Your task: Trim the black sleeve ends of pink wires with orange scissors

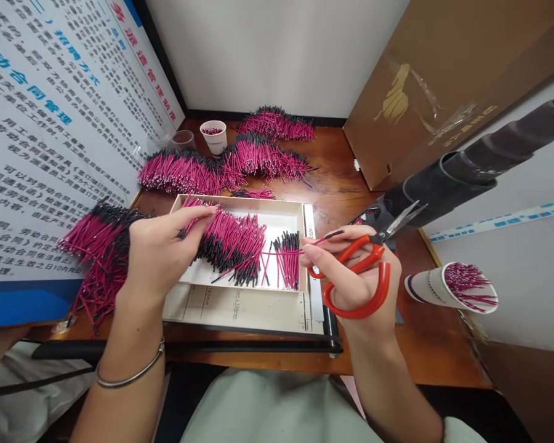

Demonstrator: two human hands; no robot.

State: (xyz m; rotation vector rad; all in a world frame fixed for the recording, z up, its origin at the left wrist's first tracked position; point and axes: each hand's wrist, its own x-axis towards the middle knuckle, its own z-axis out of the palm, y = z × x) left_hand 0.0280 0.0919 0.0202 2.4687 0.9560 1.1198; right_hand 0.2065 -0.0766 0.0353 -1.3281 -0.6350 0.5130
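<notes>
My left hand (164, 252) is over the left side of a shallow white box (281, 215), thumb and forefinger pinched together at the top of a pile of short pink wires with black ends (235, 237). Whatever sits between those fingertips is too small to make out. A pair of scissors with red handles (382, 289) hangs around the fingers of my right hand (344, 280), its blades pointing up and away. Between that hand's thumb and forefinger is a pink wire with a black end (325, 239). Below lies a smaller, neater row of wires (287, 261) in the box.
More wire heaps lie behind the box (263, 157) and at the left (106, 246). Paper cups of wire stand at the back (215, 141) and tilt at the right (431, 284). A black tube (443, 187) and brown carton (425, 92) flank the right. Another person's sleeve (41, 375) shows at lower left.
</notes>
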